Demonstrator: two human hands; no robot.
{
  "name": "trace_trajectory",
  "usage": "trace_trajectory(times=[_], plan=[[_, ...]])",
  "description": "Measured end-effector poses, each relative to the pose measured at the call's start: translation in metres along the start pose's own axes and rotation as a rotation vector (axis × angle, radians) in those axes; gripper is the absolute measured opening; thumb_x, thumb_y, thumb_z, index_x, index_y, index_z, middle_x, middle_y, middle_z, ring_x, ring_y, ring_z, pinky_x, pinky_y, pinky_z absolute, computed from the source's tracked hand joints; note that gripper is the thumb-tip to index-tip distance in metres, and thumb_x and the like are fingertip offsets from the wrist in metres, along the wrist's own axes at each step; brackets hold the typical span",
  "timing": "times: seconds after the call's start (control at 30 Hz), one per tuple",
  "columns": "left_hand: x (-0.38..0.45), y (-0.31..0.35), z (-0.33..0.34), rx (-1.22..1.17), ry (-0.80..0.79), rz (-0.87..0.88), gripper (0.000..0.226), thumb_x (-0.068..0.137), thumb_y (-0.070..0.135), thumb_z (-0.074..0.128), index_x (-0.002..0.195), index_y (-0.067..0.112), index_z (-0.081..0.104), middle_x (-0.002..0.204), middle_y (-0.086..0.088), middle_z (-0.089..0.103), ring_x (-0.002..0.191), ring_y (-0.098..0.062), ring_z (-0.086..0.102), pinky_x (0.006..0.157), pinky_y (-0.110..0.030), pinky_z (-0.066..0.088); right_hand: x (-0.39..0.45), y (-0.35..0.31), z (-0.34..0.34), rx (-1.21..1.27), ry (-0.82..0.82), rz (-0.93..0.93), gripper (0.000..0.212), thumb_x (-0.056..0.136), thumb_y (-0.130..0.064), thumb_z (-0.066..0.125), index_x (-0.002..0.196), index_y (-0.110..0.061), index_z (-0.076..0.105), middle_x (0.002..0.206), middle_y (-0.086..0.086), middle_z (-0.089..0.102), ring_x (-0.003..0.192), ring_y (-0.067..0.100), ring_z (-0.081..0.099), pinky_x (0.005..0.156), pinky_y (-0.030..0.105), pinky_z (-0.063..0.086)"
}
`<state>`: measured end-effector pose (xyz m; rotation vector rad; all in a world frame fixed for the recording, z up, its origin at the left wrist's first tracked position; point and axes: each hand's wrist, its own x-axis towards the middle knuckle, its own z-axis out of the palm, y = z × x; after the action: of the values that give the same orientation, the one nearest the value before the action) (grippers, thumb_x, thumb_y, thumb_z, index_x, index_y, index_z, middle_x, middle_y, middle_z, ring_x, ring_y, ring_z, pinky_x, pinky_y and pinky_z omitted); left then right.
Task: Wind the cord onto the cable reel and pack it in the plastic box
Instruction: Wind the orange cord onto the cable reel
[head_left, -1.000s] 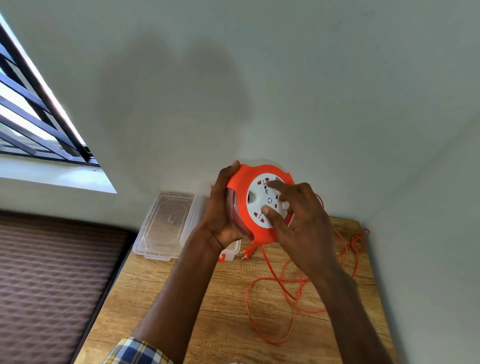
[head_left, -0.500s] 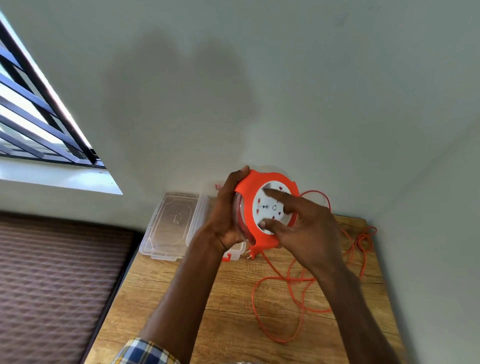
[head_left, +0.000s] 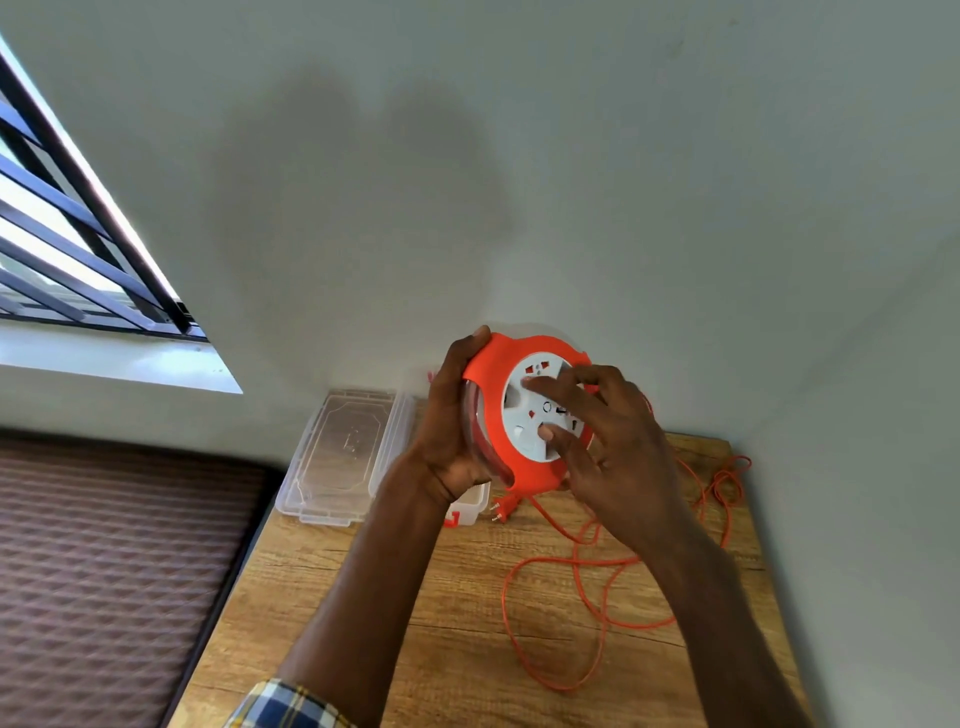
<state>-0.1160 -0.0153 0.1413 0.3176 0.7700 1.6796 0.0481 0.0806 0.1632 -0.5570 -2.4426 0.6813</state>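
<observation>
An orange cable reel (head_left: 488, 384) with a white socket face is held up above the wooden table (head_left: 363, 597). My left hand (head_left: 449, 415) grips its left rim and back. My right hand (head_left: 608, 441) presses fingertips and thumb on the white face. Loose orange cord (head_left: 576, 587) runs down from the reel and lies in loops on the table, its plug (head_left: 501, 509) below the reel. The clear plastic box (head_left: 470, 506) stands behind my left wrist, mostly hidden, with its lid (head_left: 343, 457) lying to the left.
The table stands in a corner, with a grey wall behind and to the right. A brown textured surface (head_left: 114, 571) lies left of the table. A barred window (head_left: 67, 249) is at the upper left.
The white socket face has turned under my right fingers. The cord loops on the table have shifted and shortened a little. The view has dropped slightly.
</observation>
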Motion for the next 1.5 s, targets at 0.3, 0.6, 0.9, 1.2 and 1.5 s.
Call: trace_trajectory(times=[0.3, 0.6, 0.9, 1.2, 1.5], plan=[[0.001, -0.004, -0.009, 0.001, 0.037, -0.038, 0.078, 0.092, 0.069, 0.06, 0.146, 0.012, 0.062, 0.142, -0.022, 0.062, 0.124, -0.04, 0.061, 0.115, -0.059, 0.038, 0.001, -0.003, 0.0, -0.204, -0.154, -0.034, 0.06, 0.09, -0.025, 0.071, 0.138, -0.057, 0.052, 0.143, -0.01, 0.051, 0.126, 0.014, 0.044, 0.085, 0.031, 0.049], [0.001, -0.008, 0.01, -0.029, -0.046, -0.015, 0.069, 0.096, 0.067, 0.055, 0.132, 0.011, 0.073, 0.132, -0.019, 0.072, 0.118, -0.037, 0.07, 0.099, -0.051, 0.057, 0.004, -0.017, 0.018, 0.024, 0.274, 0.376, 0.067, 0.073, -0.087, 0.058, 0.121, -0.04, 0.064, 0.083, -0.012, 0.075, 0.076, 0.006, 0.072, 0.06, 0.022, 0.053], [0.0, -0.002, 0.004, -0.041, -0.053, -0.025, 0.067, 0.096, 0.069, 0.051, 0.129, 0.016, 0.075, 0.13, -0.016, 0.073, 0.113, -0.034, 0.072, 0.098, -0.051, 0.058, 0.002, 0.004, -0.002, -0.058, 0.05, 0.072, 0.049, 0.091, -0.043, 0.071, 0.137, -0.039, 0.055, 0.124, -0.01, 0.056, 0.114, 0.011, 0.05, 0.083, 0.032, 0.051], [0.001, -0.003, -0.005, -0.06, -0.056, -0.104, 0.072, 0.093, 0.068, 0.059, 0.137, 0.012, 0.068, 0.132, -0.018, 0.069, 0.116, -0.037, 0.067, 0.106, -0.054, 0.049, 0.002, 0.002, -0.014, -0.095, -0.259, -0.04, 0.066, 0.092, -0.01, 0.069, 0.134, -0.059, 0.055, 0.141, -0.013, 0.047, 0.125, 0.013, 0.039, 0.096, 0.038, 0.051], [0.002, -0.005, 0.006, -0.023, -0.066, -0.12, 0.064, 0.097, 0.064, 0.056, 0.125, 0.011, 0.076, 0.122, -0.019, 0.075, 0.11, -0.036, 0.073, 0.097, -0.051, 0.058, -0.003, -0.01, 0.011, -0.03, 0.159, 0.345, 0.07, 0.07, -0.087, 0.061, 0.129, -0.05, 0.06, 0.082, -0.018, 0.073, 0.075, -0.001, 0.068, 0.061, 0.023, 0.054]])
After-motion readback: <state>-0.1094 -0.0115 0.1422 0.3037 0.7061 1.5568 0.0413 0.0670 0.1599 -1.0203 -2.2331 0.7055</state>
